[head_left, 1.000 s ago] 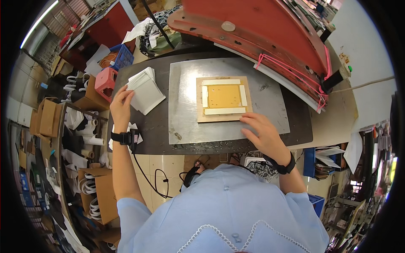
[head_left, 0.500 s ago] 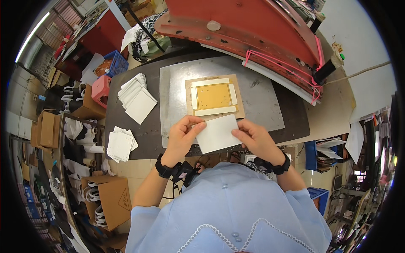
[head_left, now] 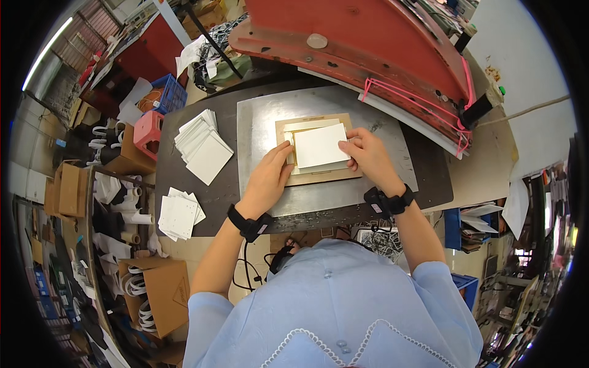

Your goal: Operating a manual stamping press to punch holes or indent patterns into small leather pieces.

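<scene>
My right hand (head_left: 368,153) pinches the right end of a white card (head_left: 319,145) over a square tan board (head_left: 319,178) with a yellow middle and pale strips, now mostly covered. My left hand (head_left: 273,168) is at the left side of that board, fingertips by the card's left edge, thumb apart from them. The board lies on a grey metal plate (head_left: 257,116) on a dark table (head_left: 184,233). A fanned stack of white cards (head_left: 208,159) is to the left; a smaller pile (head_left: 178,214) is nearer me.
A large red machine part (head_left: 380,30) with pink bands and dark posts overhangs the back right. Left stand a pink stool (head_left: 147,126), blue crate (head_left: 165,92) and cardboard boxes (head_left: 67,187). A blue bin of sheets (head_left: 454,227) is below right.
A second ago both hands were apart, the left at the stack. A card then appeared between both hands at the table's front; now it has moved forward over the board.
</scene>
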The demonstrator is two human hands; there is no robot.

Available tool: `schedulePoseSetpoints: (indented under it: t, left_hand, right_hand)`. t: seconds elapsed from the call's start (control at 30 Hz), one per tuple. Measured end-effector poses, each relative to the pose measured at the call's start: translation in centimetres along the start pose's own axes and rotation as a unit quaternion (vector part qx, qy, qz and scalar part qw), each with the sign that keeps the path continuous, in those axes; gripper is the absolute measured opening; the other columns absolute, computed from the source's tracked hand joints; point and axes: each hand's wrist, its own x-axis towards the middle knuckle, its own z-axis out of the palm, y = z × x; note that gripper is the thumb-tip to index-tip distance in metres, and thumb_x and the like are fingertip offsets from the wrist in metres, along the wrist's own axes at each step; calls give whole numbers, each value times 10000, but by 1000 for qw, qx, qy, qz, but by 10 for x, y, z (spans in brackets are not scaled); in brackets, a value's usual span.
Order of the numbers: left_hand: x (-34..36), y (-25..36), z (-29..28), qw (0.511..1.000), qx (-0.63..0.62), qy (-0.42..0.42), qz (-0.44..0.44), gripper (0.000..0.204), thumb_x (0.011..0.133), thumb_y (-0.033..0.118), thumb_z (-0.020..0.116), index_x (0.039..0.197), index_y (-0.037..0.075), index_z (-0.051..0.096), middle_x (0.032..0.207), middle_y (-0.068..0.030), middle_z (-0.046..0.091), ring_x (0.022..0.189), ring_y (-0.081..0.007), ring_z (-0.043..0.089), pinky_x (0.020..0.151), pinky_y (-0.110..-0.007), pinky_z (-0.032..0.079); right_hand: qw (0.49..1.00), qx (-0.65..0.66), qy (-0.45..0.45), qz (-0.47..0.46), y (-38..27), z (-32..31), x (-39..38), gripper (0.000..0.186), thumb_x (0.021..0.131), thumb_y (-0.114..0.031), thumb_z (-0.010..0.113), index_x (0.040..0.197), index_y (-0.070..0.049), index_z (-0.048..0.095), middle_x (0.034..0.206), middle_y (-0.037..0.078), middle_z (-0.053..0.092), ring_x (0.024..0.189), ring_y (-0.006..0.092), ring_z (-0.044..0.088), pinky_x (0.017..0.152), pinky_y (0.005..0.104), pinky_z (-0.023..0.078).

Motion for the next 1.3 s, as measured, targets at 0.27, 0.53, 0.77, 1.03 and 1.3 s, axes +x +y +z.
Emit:
schedulePoseSetpoints:
  t: [0.27,0.53,0.77,1.03,1.3]
  left_hand:
    - [3,-2,-2,1000,-12,-11,3,408,913,58,573,1305,-8,482,1323,-192,532,1211,-357,516,989,-394,455]
    - [2,-5,-2,1000,-1,-12,6,395,936,84,558,1320,12,501,1336,-173,518,1155,-343,537,972,-386,451]
    - [9,2,1,998,56,-21,-15,375,956,141,554,1307,9,533,1307,-174,520,1172,-350,513,966,-397,457]
    - [13,0,6,994,107,-29,8,387,930,167,583,1286,26,528,1411,-169,486,1165,-399,515,957,-421,469]
    - [14,-9,4,991,124,-44,21,430,930,212,589,1319,46,511,1421,-147,494,1171,-428,502,983,-448,446]
  right_hand:
    - [1000,0,6,11,5,8,12,293,929,-165,632,1104,45,525,783,66,630,580,102,579,490,233,471]
    - [1000,-7,16,12,6,15,10,284,932,-161,624,1093,49,521,801,82,645,594,111,598,494,233,474]
    - [1000,6,23,21,10,16,13,274,935,-157,615,1092,48,522,804,85,647,591,108,596,494,232,474]
    - [905,-375,116,-165,8,20,6,292,881,-165,668,1094,9,570,740,123,649,580,290,619,560,372,510]
    - [831,-457,50,-314,14,9,-16,325,872,-166,646,1145,1,589,1245,151,587,1092,313,568,902,395,474]
